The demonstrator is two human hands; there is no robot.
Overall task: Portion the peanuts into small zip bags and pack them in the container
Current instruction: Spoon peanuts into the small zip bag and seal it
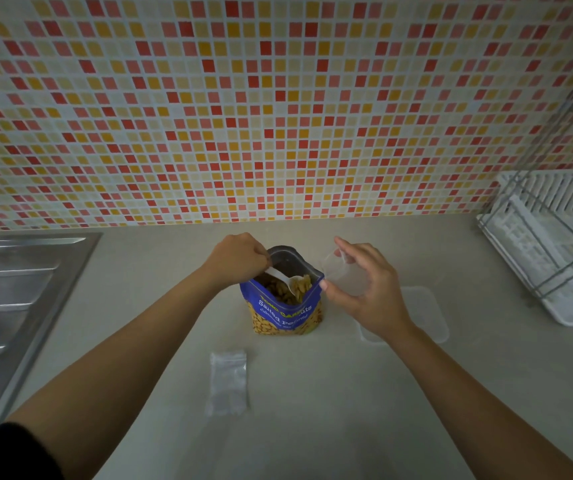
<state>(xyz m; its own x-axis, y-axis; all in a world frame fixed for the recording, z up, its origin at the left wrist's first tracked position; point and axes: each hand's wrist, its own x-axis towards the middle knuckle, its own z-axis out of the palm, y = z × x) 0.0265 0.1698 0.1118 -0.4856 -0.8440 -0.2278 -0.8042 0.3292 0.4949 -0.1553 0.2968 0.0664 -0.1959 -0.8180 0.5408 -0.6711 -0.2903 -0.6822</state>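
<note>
A blue and yellow salted-peanut bag (pixel 286 311) stands open in the middle of the counter. My left hand (pixel 238 259) grips a white plastic spoon (pixel 283 278) whose bowl lies among the peanuts in the bag's mouth. Just right of the bag, my right hand (pixel 364 289) holds a small clear zip bag (pixel 342 271), thumb and fingers curved around it, its mouth near the peanut bag's rim. A stack of flat clear zip bags (pixel 228 382) lies on the counter nearer me. The clear plastic container (pixel 423 313) sits right of my right wrist, partly hidden by it.
A steel sink drainboard (pixel 11 299) borders the counter on the left. A white dish rack with wire frame (pixel 551 251) stands at the right. A tiled wall (pixel 278 116) rises behind the counter.
</note>
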